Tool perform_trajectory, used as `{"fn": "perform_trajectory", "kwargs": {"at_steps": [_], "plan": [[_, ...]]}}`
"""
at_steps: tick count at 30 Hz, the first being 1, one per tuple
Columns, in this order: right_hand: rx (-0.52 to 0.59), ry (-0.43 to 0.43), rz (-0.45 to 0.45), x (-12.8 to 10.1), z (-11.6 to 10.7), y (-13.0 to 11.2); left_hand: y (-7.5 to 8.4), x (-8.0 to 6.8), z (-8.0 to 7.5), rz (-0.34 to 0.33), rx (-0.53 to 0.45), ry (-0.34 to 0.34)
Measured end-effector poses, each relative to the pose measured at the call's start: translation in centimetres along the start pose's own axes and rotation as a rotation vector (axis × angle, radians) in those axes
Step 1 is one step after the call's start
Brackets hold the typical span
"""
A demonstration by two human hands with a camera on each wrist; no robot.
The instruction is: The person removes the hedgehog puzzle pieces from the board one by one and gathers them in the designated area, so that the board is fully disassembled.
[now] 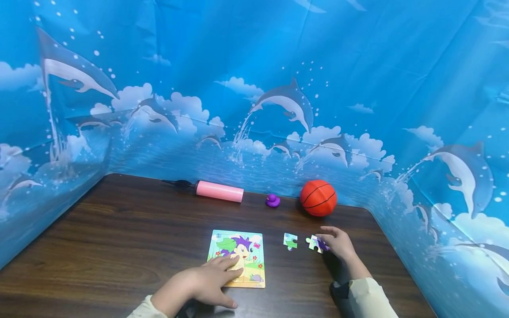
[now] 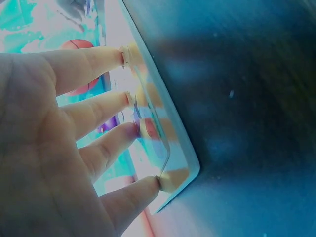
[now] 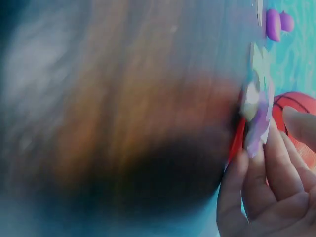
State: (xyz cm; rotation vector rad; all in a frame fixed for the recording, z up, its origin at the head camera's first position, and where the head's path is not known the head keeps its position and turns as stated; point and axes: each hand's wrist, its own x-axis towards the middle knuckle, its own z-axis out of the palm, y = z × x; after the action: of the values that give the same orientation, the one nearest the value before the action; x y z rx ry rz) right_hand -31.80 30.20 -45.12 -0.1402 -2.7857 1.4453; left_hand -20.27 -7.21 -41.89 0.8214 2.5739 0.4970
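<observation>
A square cartoon jigsaw puzzle with a purple-haired character lies on the table. My left hand rests on its lower left part, fingers spread and fairly straight. In the left wrist view the fingertips touch the puzzle's surface near its rim. Right of the puzzle lies a loose green and light blue jigsaw piece. Farther right, my right hand has its fingers at a purple and white jigsaw piece, partly covered. The right wrist view shows fingertips against this piece, with the thumb apart from it.
Along the back of the dark wood table lie a pink hand pump with a black end, a purple toy duck and a red toy basketball. A blue dolphin-print curtain hangs behind and at the sides.
</observation>
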Motion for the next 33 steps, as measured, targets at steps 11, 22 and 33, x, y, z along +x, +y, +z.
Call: {"fn": "perform_trajectory", "kwargs": {"at_steps": [11, 22, 33], "plan": [[-0.274, 0.102, -0.125, -0.5, 3.9, -4.7, 0.0, -0.2, -0.2, 0.003, 0.005, 0.002], [-0.571, -0.399, -0.584, -2.6, 11.9, -9.4, -0.2, 0.0, -0.2, -0.002, -0.002, -0.028], [-0.649, -0.497, -0.457, -1.9, 13.0, -11.5, -0.3, 0.2, 0.0, -0.018, 0.000, -0.032]]}}
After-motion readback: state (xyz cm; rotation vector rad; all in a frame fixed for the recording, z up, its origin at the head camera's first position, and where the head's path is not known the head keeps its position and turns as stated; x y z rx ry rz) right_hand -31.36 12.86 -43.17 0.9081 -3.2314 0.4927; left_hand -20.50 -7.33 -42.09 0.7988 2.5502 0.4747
